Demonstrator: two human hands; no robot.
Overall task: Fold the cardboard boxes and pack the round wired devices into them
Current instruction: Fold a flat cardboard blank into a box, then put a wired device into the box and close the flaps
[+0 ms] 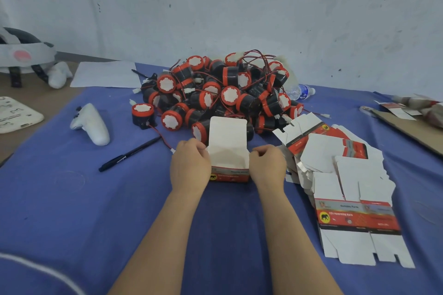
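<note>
Both forearms come in from 6 o'clock, w/ the left hand [190,165] and right hand [267,166] on either side of a half-folded cardboard box [227,151] mid blue surface [72,199]. Fingers on both are curled, pinching the box's side edges. Top flap stands up, so the box is open. Pile of round wired devices [215,93] sits at 12, right behind the box. Flat unfolded boxes [347,187] are at 3-4 o'clock. Black pen [130,154] is at 9, white controller [92,124] approx 10.
</note>
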